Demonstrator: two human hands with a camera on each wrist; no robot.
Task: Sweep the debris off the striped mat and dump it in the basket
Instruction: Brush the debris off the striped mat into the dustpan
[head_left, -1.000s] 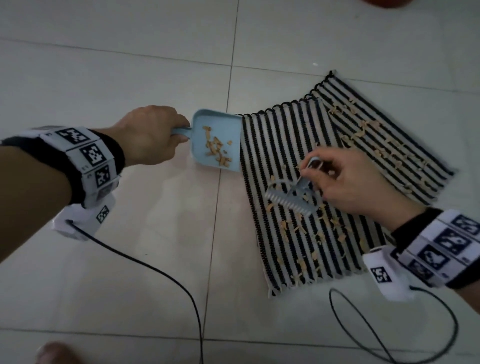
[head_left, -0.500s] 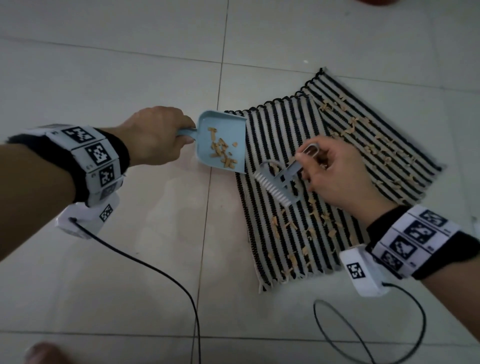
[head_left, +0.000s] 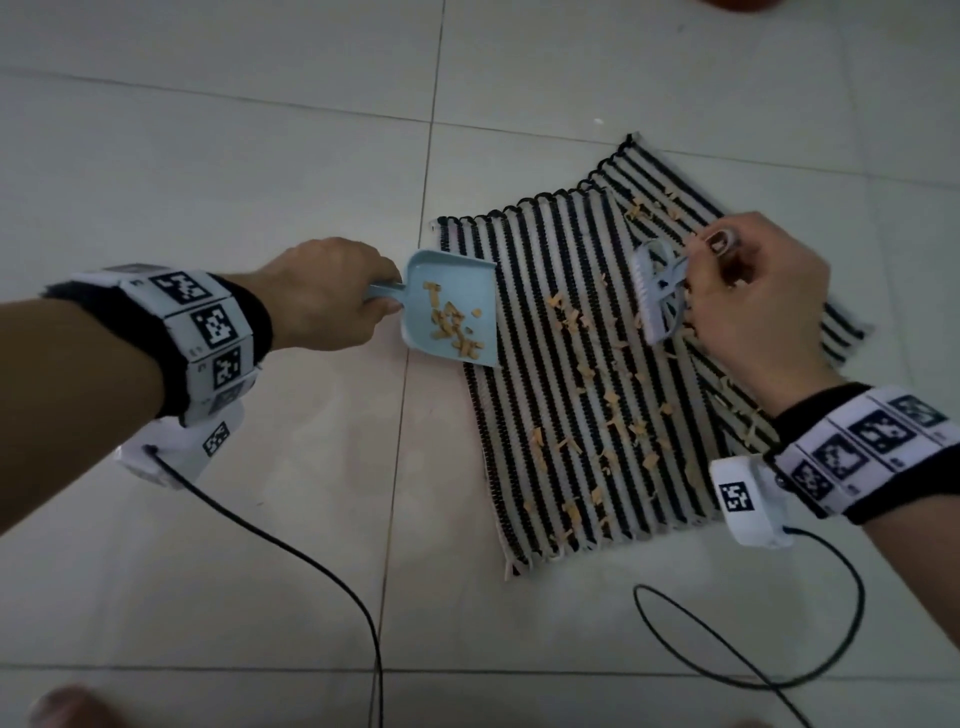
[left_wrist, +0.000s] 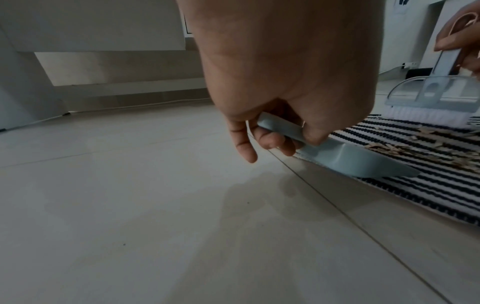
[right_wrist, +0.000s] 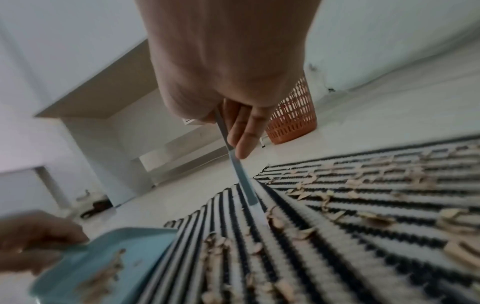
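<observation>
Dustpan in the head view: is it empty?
No: the dustpan, held by the left hand, already has tan scraps lying inside it.

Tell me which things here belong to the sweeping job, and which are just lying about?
In use:
light blue plastic dustpan
grey-blue hand brush
black-and-white striped woven mat
tan debris flakes
orange plastic lattice basket

Just about:
black trailing cables
white furniture

The pale blue dustpan (head_left: 451, 291) looks like smooth, matt moulded plastic, as does the grey-blue hand brush (head_left: 658, 291), whose bristles are white and fine. The black-and-cream striped mat (head_left: 561, 415) is coarse ribbed woven cloth strewn with dry, papery tan flakes (head_left: 613, 400). The pale floor tiles (head_left: 208, 156) have a smooth, faintly glossy finish, and the orange basket (right_wrist: 293, 115) at the far right is perforated lattice plastic.
</observation>
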